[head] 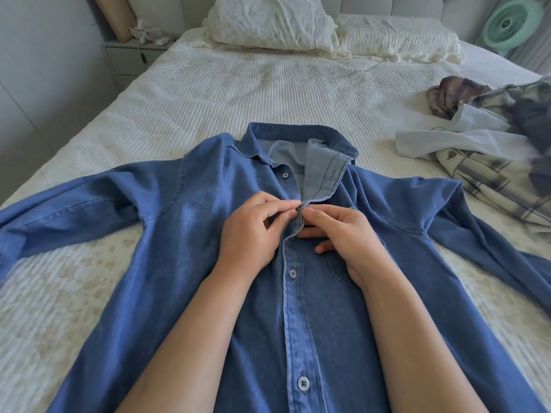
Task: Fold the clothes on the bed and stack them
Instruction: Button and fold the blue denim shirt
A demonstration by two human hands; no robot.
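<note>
A blue denim shirt (185, 234) lies face up on the bed (238, 93), sleeves spread to both sides, collar pointing away from me. Its lower buttons are fastened; the collar and top of the placket are open. My left hand (253, 231) pinches the left placket edge at chest height. Right beside it, my right hand (348, 236) pinches the opposite placket edge, thumb and forefinger on the fabric. The two hands meet at the placket just below the open collar. A pile of unfolded clothes (489, 144), plaid, white and brown, lies at the right of the bed.
Two cream pillows (274, 22) lie at the head of the bed. A white nightstand (131, 58) with small items stands at the back left. A green fan (512, 22) stands at the back right. Bare bedspread stretches between the shirt and the pillows.
</note>
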